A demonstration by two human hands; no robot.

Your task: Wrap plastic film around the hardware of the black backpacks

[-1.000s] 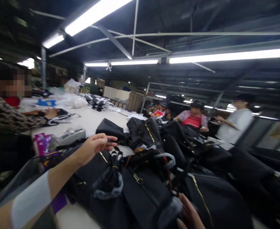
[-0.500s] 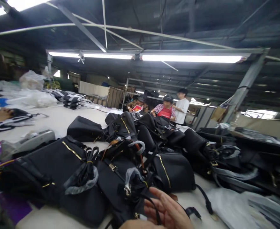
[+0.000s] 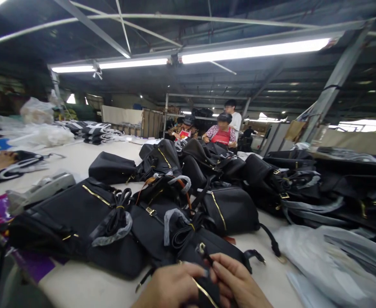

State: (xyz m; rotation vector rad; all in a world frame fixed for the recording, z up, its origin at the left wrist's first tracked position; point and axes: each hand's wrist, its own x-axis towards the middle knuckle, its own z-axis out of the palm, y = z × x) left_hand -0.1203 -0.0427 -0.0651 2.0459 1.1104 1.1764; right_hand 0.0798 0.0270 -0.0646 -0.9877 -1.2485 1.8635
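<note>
My left hand (image 3: 171, 285) is at the bottom middle, its fingers closed on a black bag (image 3: 208, 290) with a gold zip, only part of which shows. Close beside it, my right hand (image 3: 235, 278) pinches a thin black strap (image 3: 209, 259) with a metal clip (image 3: 202, 248) at its end. The fingertips of both hands nearly meet. Just beyond them lies a black backpack (image 3: 149, 233) with a gold buckle and a tied bundle of straps (image 3: 183, 233). Another black backpack (image 3: 62, 222) rests to the left.
More black bags (image 3: 229, 209) are heaped across the white table (image 3: 66, 291). Clear plastic bags (image 3: 329, 261) lie at the right. A grey device (image 3: 43, 192) stands at the left, near another person's hand (image 3: 0, 160). Several people (image 3: 221, 132) are behind the heap.
Half a second ago one hand was half open under a thin strap; now both my hands are together, closed on a bag and strap. The view has tilted downward slightly.
</note>
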